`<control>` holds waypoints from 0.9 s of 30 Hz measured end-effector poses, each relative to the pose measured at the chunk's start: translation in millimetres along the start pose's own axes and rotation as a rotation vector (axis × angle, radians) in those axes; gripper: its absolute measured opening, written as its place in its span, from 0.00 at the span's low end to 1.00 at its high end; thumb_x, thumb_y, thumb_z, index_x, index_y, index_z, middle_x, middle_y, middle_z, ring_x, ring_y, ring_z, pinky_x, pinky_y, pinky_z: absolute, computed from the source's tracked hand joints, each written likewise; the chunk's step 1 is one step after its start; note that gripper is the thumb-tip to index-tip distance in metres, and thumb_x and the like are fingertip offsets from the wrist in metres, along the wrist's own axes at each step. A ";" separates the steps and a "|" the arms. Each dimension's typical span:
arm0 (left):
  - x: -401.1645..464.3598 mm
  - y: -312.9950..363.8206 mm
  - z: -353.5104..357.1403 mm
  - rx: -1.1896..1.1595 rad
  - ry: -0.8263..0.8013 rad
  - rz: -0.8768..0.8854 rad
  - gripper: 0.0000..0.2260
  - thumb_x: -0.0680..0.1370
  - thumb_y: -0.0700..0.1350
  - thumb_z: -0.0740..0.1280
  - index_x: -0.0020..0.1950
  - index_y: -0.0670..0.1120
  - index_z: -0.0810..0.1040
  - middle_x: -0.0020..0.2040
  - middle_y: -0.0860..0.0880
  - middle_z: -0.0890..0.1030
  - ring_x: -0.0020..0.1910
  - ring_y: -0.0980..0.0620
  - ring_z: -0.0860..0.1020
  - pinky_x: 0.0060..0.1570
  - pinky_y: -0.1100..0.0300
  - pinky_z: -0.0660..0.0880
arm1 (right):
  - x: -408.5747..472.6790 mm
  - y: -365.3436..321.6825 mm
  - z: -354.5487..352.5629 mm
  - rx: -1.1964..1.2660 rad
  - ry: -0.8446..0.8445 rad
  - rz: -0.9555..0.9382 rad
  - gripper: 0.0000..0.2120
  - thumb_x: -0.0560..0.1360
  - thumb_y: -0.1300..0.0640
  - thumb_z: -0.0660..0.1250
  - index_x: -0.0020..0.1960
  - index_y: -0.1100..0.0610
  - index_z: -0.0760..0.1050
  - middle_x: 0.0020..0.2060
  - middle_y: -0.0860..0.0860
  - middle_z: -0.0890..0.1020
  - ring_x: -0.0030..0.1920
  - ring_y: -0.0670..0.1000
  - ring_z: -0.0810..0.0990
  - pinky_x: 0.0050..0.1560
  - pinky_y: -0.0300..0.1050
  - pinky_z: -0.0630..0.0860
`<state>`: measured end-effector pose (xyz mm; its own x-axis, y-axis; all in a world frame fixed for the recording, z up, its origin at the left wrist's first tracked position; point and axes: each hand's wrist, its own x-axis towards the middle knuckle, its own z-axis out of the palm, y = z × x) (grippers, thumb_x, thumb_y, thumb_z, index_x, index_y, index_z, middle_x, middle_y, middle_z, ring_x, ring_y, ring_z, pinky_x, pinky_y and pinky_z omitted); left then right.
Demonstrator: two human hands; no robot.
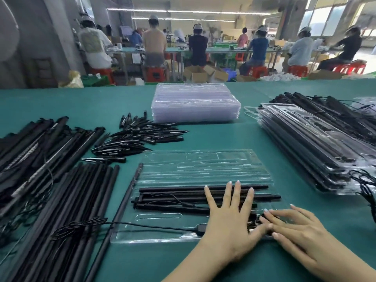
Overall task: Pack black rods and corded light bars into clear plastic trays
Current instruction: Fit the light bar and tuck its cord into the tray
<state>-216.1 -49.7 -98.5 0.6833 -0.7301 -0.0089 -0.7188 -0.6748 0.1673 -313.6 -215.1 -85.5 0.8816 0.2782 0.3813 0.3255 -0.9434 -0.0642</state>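
Head: both hands (230,216) flat on tray (183,165).

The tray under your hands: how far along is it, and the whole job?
Done: a stack of filled trays at right. In hand: the open tray holds several rods; left hand presses them flat, right hand tucks the cord. Left: loose rods and empty trays.

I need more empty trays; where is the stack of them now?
The stack of empty clear trays sits at the table's far middle, behind the pile of short black spikes.
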 end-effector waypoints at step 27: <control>0.6 -2.1 1.3 -0.036 -0.029 0.001 0.32 0.78 0.66 0.44 0.77 0.55 0.35 0.75 0.50 0.31 0.72 0.52 0.27 0.59 0.32 0.22 | 164.6 90.3 20.2 1.061 0.152 1.086 0.30 0.80 0.48 0.61 0.76 0.58 0.56 0.61 0.59 0.73 0.55 0.59 0.76 0.67 0.62 0.66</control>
<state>-214.3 -48.8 -100.1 0.6779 -0.7342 -0.0369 -0.7145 -0.6698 0.2023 -132.2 -250.8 -47.1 0.8274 -0.5245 -0.2007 -0.2903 -0.0936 -0.9524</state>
